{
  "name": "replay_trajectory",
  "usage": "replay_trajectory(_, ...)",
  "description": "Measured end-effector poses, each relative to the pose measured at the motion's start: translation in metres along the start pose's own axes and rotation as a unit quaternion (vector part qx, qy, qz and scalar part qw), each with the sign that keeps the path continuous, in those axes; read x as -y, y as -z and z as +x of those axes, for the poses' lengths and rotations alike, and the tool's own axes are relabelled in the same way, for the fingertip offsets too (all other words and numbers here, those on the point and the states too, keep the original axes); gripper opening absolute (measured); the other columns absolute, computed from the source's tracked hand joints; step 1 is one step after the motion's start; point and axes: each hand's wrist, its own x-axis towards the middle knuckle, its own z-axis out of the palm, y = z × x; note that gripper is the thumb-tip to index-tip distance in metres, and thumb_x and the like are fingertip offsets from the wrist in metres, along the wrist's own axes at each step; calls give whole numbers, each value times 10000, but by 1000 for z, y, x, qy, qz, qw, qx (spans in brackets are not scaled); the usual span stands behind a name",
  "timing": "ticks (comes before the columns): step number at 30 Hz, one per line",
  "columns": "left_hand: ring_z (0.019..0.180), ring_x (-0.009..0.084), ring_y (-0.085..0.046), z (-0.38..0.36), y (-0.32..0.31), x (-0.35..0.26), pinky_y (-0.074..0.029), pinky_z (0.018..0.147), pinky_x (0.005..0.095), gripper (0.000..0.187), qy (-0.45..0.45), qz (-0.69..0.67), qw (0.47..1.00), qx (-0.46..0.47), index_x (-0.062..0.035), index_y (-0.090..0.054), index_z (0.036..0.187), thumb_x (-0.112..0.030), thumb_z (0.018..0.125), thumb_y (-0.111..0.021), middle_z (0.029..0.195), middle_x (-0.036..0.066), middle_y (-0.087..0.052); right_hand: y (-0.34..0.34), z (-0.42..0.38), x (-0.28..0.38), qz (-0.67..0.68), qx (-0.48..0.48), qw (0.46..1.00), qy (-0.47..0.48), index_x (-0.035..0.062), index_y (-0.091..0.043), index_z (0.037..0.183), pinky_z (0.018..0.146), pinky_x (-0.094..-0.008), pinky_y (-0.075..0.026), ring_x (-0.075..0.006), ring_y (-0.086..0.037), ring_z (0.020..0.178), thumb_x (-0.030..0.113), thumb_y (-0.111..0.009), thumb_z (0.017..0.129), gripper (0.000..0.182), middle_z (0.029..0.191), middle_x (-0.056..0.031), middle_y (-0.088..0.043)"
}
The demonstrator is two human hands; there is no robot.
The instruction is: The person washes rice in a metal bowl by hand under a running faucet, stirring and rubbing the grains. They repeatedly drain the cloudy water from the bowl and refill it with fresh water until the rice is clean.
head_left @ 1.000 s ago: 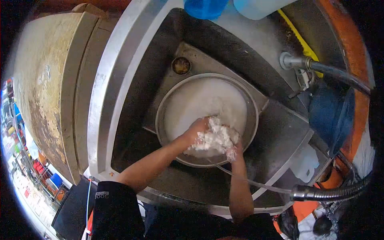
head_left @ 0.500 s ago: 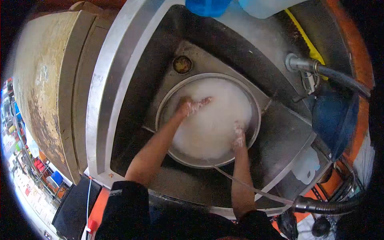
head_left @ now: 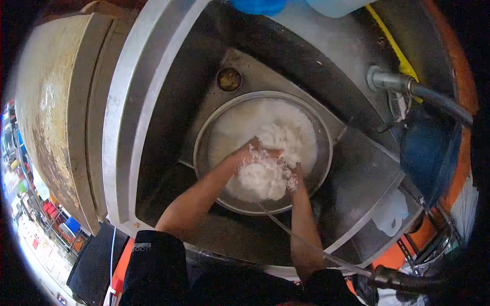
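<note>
Seen from the head, a metal sink [head_left: 357,168] surrounds a round basin [head_left: 325,153], where white grains [head_left: 263,182] lie heaped in cloudy water [head_left: 228,123]. The left hand [head_left: 250,152] and right hand [head_left: 293,176] are among the grains; I cannot tell whether their fingers are apart or together.

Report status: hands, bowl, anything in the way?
Left hand and right hand in white grains. Metal bowl in sink. Thin hose or stream crosses its near rim, apparently not obstructing.
</note>
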Motion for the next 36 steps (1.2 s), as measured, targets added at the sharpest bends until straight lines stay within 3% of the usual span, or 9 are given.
replay_trajectory(5, 1068, 286, -514, -39, -32, -12, -414, 906, 338, 542, 30, 44, 998, 34, 34, -475, 1165, -335, 803, -637, 1138, 148, -562, 18, -35, -25, -121, 65, 963, 233, 30, -394, 1246, 790, -368, -503, -243, -542, 990, 222, -496, 860, 442, 1156, -133, -515)
replay_trajectory(10, 1060, 313, -497, -76, -23, 11, -402, 907, 375, 460, -252, 483, 835, -81, -77, -451, 1251, -266, 848, -569, 1262, 161, -449, -54, -153, -29, -368, 109, 858, 341, 45, -491, 1178, 808, -338, -490, -202, -533, 1011, 288, -538, 852, 409, 1191, -94, -502)
replay_trajectory(12, 1059, 317, -493, -69, 5, 55, -407, 899, 380, 459, -300, 538, 775, -138, -93, -440, 1268, -255, 854, -552, 1276, 156, -433, -8, -135, -38, -241, 123, 920, 283, 46, -468, 1209, 859, -359, -459, -216, -488, 1077, 281, -563, 834, 453, 1232, -103, -468)
replay_trajectory(16, 1020, 290, -520, -40, 36, 104, -422, 881, 375, 495, -98, 428, 877, -197, -72, -456, 1249, -292, 824, -582, 1225, 145, -479, 37, -74, -67, -111, -7, 991, 78, 64, -375, 1307, 984, -441, -338, -278, -345, 1227, 360, -574, 809, 613, 1360, -132, -338)
replay_trajectory(22, 960, 248, -560, -4, 50, 78, -445, 854, 367, 556, 67, 171, 983, -2, -41, -479, 1220, -346, 779, -626, 1148, 129, -548, 24, -3, -67, -319, 148, 922, 164, 120, -391, 1301, 966, -514, -345, -285, -406, 1191, 599, -293, 847, 667, 1330, -102, -399)
replay_trajectory(28, 982, 229, -559, 16, 54, 100, -412, 911, 378, 460, -86, 501, 858, 82, -79, -530, 1188, -311, 800, -611, 1160, 92, -561, 37, 27, -68, -38, 93, 995, -6, 79, -409, 1278, 932, -467, -399, -280, -476, 1113, 487, -373, 863, 583, 1253, -100, -477)
replay_trajectory(31, 1015, 230, -545, 60, 90, 190, -409, 923, 395, 383, -303, 344, 881, 114, -90, -536, 1178, -234, 827, -584, 1136, 95, -566, 38, 20, -71, -38, 82, 996, 17, 75, -403, 1279, 927, -442, -401, -267, -477, 1110, 418, -409, 861, 541, 1248, -94, -477)
replay_trajectory(34, 869, 252, -591, 32, 41, 143, -480, 792, 388, 369, -91, -174, 980, 26, -33, -528, 1147, -253, 850, -530, 1082, 111, -574, 35, 4, -62, -57, 76, 992, 81, 70, -398, 1280, 921, -418, -404, -255, -478, 1107, 350, -446, 858, 508, 1243, -87, -478)
replay_trajectory(36, 844, 268, -593, -3, -1, 78, -497, 759, 389, 401, 47, -207, 977, -25, -12, -515, 1147, -273, 843, -526, 1099, 123, -551, 28, -15, -54, -77, 70, 984, 143, 67, -394, 1280, 918, -402, -406, -247, -478, 1105, 304, -470, 857, 492, 1239, -83, -479)
